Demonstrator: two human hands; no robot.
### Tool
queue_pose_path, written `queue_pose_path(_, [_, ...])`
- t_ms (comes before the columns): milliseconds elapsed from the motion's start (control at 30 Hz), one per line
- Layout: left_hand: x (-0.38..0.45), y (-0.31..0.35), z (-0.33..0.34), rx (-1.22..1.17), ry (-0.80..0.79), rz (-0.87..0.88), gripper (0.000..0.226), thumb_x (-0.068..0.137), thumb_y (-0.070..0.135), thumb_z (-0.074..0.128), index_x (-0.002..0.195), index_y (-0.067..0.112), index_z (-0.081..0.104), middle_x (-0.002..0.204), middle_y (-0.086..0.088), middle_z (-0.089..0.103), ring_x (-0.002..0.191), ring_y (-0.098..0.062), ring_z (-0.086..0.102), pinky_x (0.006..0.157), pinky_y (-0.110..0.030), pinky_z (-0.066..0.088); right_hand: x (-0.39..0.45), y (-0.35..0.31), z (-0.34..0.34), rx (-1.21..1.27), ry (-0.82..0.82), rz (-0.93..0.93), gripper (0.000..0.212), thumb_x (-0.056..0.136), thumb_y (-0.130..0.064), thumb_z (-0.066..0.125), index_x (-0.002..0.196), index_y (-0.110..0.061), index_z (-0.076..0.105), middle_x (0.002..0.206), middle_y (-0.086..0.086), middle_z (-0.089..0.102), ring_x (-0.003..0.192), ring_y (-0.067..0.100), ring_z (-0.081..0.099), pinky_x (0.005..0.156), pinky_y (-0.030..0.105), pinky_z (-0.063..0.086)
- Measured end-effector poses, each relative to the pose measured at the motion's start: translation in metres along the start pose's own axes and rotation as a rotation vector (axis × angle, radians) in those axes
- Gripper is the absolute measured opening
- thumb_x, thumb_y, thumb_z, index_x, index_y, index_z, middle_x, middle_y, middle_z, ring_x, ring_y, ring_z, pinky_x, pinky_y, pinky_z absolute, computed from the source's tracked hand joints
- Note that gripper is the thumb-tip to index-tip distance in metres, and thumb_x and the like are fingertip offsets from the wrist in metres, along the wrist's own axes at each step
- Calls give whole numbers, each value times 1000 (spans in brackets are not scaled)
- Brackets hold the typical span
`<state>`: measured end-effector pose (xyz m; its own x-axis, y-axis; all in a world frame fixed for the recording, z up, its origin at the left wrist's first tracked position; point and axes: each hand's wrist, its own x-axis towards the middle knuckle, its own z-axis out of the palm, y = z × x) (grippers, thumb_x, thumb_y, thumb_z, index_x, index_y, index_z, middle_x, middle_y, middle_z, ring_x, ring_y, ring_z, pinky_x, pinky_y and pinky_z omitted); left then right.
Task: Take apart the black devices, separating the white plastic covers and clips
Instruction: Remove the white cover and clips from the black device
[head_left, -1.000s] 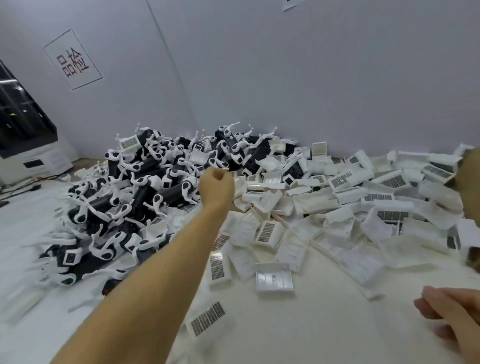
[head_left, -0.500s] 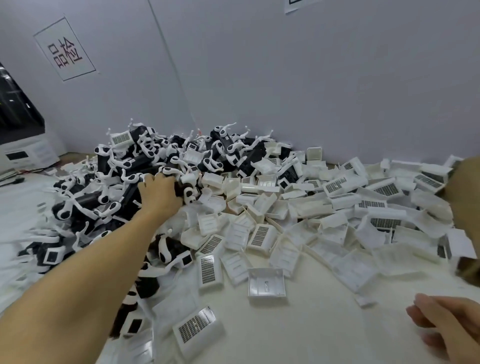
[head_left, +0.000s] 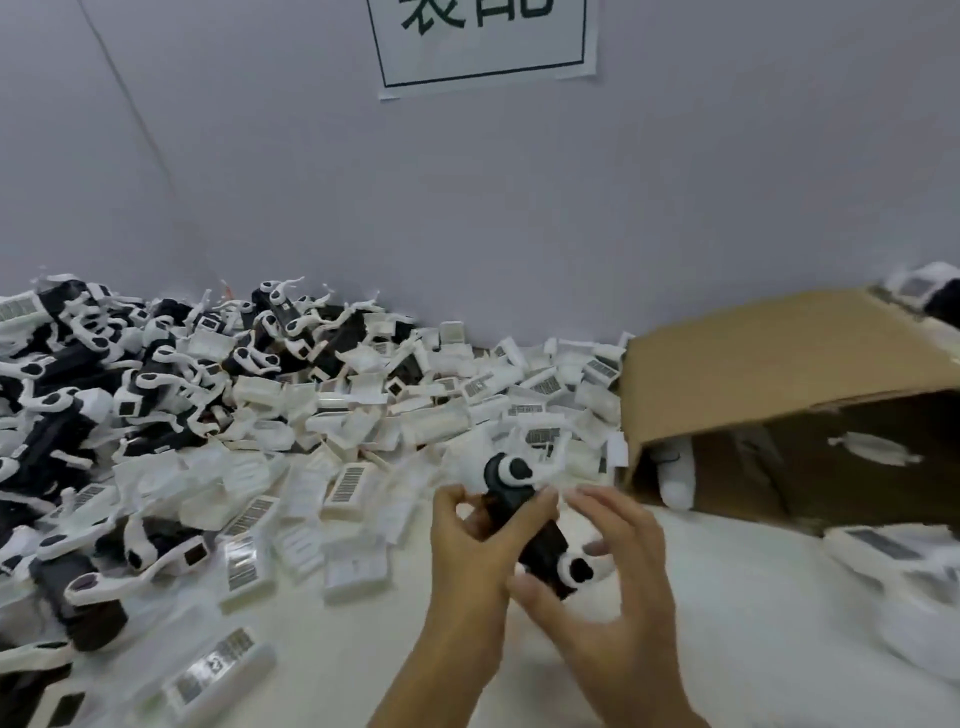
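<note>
Our left hand (head_left: 475, 545) has its fingers curled round the middle of one black device (head_left: 524, 525), thumb on the near side, holding it up over the white table (head_left: 727, 623) in front of us. Our right hand (head_left: 618, 577) comes in from the right with fingers spread and lightly bent; the thumb touches the device's lower end beside a white clip (head_left: 579, 569), though blur keeps us from saying whether it already pinches anything. A second white clip (head_left: 514, 470) caps the upper end, its thin arm sticking out to the right. We judge the device light and rigid, a smooth hard shell that could slip, so the body is best braced mid-length while the clips are taken near their thick round collars, not by the slender arms, which look likely to bend or snap. Farther out lie loose white covers (head_left: 353, 483), a heap of untouched devices (head_left: 104, 395) on the left, and a tipped cardboard box (head_left: 779, 395) on the right.
</note>
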<state>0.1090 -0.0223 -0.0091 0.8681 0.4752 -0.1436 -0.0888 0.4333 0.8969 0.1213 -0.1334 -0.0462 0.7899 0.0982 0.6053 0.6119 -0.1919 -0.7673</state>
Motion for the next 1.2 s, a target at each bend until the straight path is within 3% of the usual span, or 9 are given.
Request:
queue_pose_path(100, [-4,-18,-3,-207,103,-153,69,58,23,87,115,7,52,86,-17,74,81,-31,75,76,-53,61,3,9,3,-54,-38,-90,46,81,-56,71,121,-35,68,118,-18,64,118,10,50,99,9,38])
queue_pose_path(167, [-4,-22,-10,-318,29,-221,60,73,23,77,123,-2,55,104,-24,69,95,-38,71,91,-58,53,6,12,6,56,-31,40,19,89,-38,73,108,-38,72,105,-25,69,115,12,56,88,7,43])
queue_pose_path(233, [-4,-23,-14,-346,-35,-200,38,73,14,72,106,0,59,104,-26,69,91,-35,71,83,-47,56,10,12,6,164,39,200,9,87,-39,67,93,-41,73,101,-31,69,112,6,58,81,7,45])
queue_pose_path(333, [1,-26,-17,-198,15,23,32,62,12,81,78,5,54,86,-18,72,75,-24,74,66,-34,61,12,12,4,23,86,162,13,86,-51,54,85,-48,66,99,-37,64,110,-5,53,89,11,43])
queue_pose_path(467, [12,-23,-28,-193,24,84,65,53,20,87,110,-4,68,102,-20,74,89,-31,74,82,-47,60,7,11,8,-38,-159,208,55,80,-72,60,116,-31,71,115,-24,61,118,-2,54,101,25,47])
queue_pose_path(633, [16,-23,-33,-195,-175,-28,42,68,24,81,104,3,77,108,-24,74,93,-34,74,69,-38,62,7,6,11,-191,-384,293,108,57,-83,63,150,-31,42,108,-25,67,109,-9,59,95,23,49])
queue_pose_path(767, [17,-27,-31,-151,-184,10,40,68,27,82,103,7,78,106,-19,75,95,-27,74,71,-37,61,4,4,13,-310,-342,202,89,64,-78,59,142,-38,46,107,-21,70,103,0,64,93,31,50])
queue_pose_path(933, [12,-30,-26,-2,-188,134,32,70,27,89,99,17,80,102,-8,78,98,-20,74,77,-28,59,5,6,11,-257,-230,255,34,62,-63,66,85,-39,59,80,-25,68,75,-3,65,65,16,50])
queue_pose_path(1200, [9,-32,-21,87,-154,339,32,79,5,82,93,35,80,97,3,79,95,-10,75,77,-15,56,8,10,14,-108,-295,325,52,62,-53,69,112,-45,56,103,-25,70,99,-4,66,95,39,53])
